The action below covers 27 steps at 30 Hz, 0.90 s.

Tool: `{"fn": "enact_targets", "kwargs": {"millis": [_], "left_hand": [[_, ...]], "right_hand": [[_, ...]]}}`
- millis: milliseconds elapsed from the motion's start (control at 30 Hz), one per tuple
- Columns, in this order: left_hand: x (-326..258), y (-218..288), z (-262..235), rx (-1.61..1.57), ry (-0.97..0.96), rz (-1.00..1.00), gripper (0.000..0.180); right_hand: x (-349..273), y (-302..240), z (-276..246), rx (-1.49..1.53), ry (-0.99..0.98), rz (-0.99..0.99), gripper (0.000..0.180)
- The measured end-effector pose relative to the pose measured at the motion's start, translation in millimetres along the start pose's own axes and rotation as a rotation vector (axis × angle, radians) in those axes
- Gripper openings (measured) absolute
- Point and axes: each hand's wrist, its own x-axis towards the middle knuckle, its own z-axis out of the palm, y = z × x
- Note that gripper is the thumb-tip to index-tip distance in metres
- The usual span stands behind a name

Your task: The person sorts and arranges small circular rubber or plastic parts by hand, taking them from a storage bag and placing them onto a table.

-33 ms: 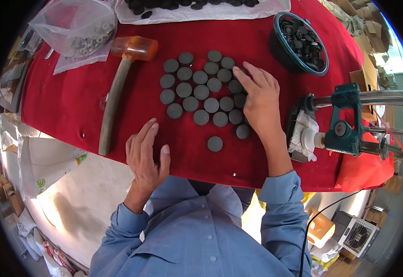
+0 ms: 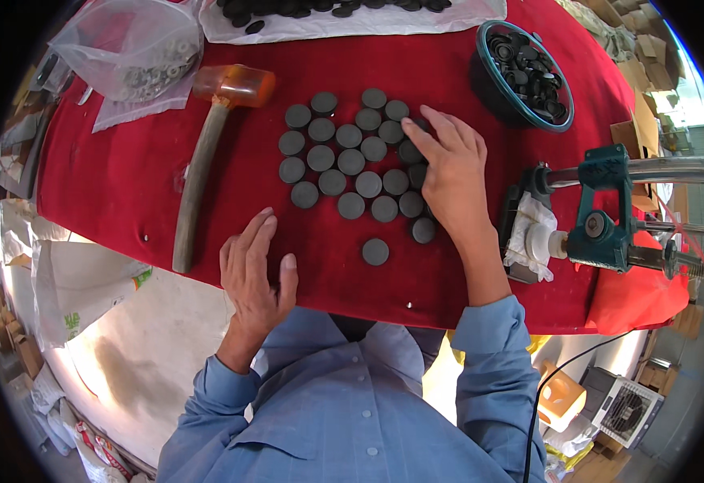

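1. Technique, judged from where I stand: light fingertip contact on the rims should suit the flat, round, dark grey discs (image 2: 369, 184), moving one at a time so neighbours are not knocked.
2. Right hand (image 2: 455, 165): at the right edge of the group, thumb and index fingertip apart, part of a disc showing in the gap. Whether they press on it, I cannot tell; the palm side is hidden.
3. Left hand (image 2: 251, 274): on the red cloth (image 2: 336, 282) near its front edge, fingers close together, thumb spread away, nothing held. Probably best left there, clear of the discs.
4. Caution: the green metal press (image 2: 602, 201) stands near the right forearm; a wide elbow swing could bump it.
5. Discs, appearance: matte faces, darker sides, lying flat mid-cloth. Some touch, others have red gaps between. One sits apart, nearer the wearer. Material uncertain; possibly rubber.
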Motion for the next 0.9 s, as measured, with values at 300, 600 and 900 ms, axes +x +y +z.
{"fn": "enact_targets", "kwargs": {"millis": [300,600,900], "left_hand": [[-1.3,1.3,-0.1,0.014,-0.014,-0.003,0.051],[-0.8,0.1,1.9,0.024,0.001,0.007,0.053],[0.5,0.2,2.8,0.042,0.027,0.021,0.054]], "right_hand": [[-1.9,-4.7,6.5,-0.104,0.005,-0.066,0.048],[-23.5,13.1,-14.4,0.049,0.069,-0.008,0.047],[-23.0,6.0,-7.7,-0.054,0.028,-0.013,0.054]]}}
